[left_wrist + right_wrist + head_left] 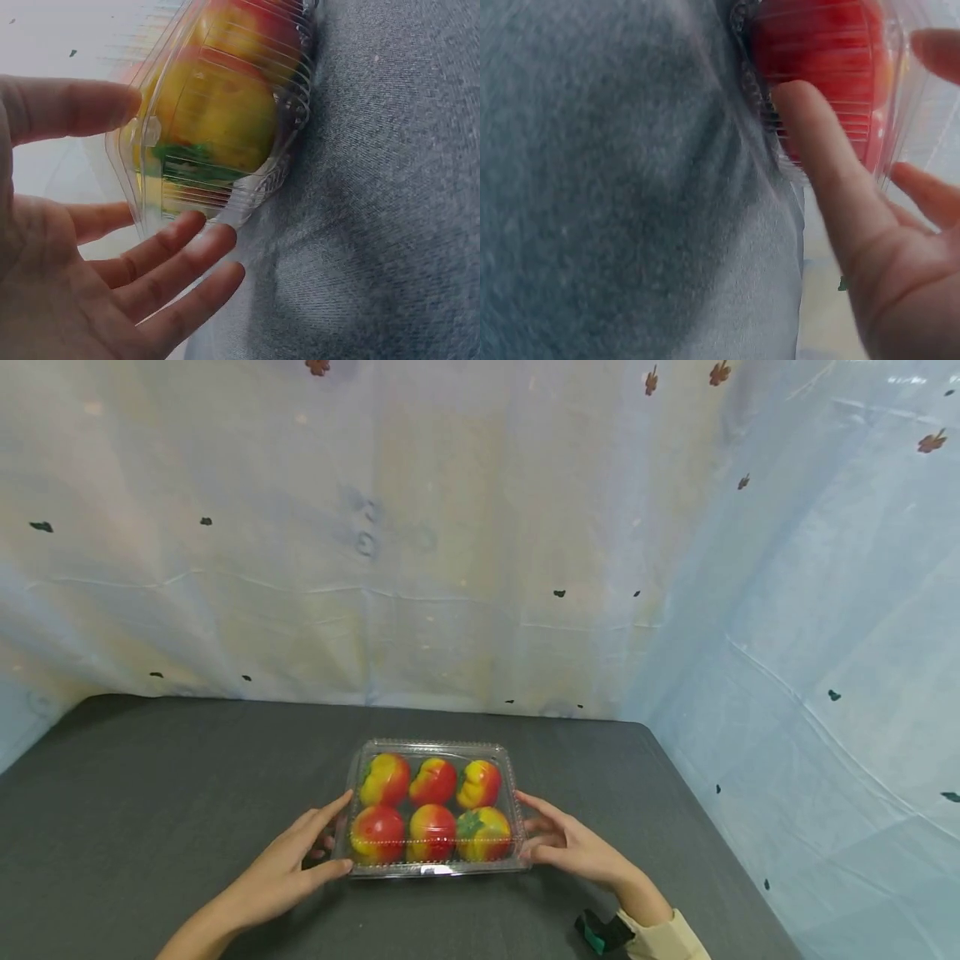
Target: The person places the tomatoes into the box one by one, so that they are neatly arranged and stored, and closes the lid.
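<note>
A clear plastic clamshell box [431, 872] sits on the dark cloth, holding several red-and-yellow, peach-like fruits [432, 832] in two rows. One front fruit [483, 833] has a green leafy patch. At the box's left side is my left hand [277, 867], its index fingertip and thumb at the edge. The left wrist view shows that hand's thumb on the rim [152, 131] and the other fingers loosely extended beside the wall. My right hand [573, 845] touches the opposite side with fingertips and thumb. In the right wrist view, an extended finger [821, 139] lies along the ribbed wall.
The dark grey cloth [187, 777] covers the table around the box. A pale printed curtain [450, 527] hangs behind, and another stretch [825, 652] runs along the right edge. A black strap [603, 933] is at the right wrist, beside a cream sleeve [667, 941].
</note>
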Tool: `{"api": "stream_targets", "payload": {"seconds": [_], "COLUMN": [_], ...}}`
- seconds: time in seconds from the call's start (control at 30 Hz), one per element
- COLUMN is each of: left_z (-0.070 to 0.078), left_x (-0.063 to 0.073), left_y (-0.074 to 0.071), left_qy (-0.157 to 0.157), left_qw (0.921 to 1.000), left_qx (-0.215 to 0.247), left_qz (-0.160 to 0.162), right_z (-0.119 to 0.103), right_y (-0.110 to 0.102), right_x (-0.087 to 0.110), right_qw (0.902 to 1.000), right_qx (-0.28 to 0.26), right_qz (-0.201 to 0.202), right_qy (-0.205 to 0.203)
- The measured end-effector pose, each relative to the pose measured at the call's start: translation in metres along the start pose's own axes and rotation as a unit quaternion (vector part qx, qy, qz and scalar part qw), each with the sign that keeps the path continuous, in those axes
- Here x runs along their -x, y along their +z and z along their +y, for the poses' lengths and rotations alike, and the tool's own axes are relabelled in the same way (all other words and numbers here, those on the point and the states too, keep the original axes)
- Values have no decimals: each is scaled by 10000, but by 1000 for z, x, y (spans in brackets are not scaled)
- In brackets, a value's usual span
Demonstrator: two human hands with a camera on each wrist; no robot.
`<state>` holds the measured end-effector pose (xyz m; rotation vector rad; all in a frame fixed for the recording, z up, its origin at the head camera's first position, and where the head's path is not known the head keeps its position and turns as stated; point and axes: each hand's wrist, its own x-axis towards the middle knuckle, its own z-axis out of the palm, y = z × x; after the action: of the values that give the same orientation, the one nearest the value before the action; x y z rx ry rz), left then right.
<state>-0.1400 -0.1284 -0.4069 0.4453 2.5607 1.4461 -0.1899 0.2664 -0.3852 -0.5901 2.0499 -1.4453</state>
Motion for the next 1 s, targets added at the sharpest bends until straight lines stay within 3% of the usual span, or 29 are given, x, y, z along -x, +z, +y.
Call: {"api": "stream_targets", "payload": {"seconds": [0.1, 0.2, 0.37, 0.43, 0.5, 0.7, 1.0], "left_z": [-2, -6, -8, -7, -6, -3, 4], "left_x": [-1, -2, -2, -2, -3, -2, -2], "left_y": [-2, -6, -11, -12, -12, -12, -9], "left_qy": [-79, -61, -179, -298, -388, -495, -400], "left_qw": [9990, 9921, 9626, 9534, 9494, 9449, 9510], "left_qx": [386, 1088, 2418, 2711, 2834, 2976, 2858], "left_qz": [-212, -616, -1212, -1288, -1300, -1270, -1107], "right_z": [2, 2, 2, 3, 4, 6, 5], "right_y": [0, 1, 5, 6, 6, 7, 9], "right_x": [0, -1, -2, -1, -1, -1, -2], "right_qw": [9992, 9950, 9877, 9863, 9847, 9781, 9826], "right_qx": [-385, -946, -1487, -1576, -1674, -2021, -1822], "right_qz": [-131, -315, -480, -476, -451, -490, -346], "right_qy": [-22, 38, 78, 130, 171, 82, 34]}}
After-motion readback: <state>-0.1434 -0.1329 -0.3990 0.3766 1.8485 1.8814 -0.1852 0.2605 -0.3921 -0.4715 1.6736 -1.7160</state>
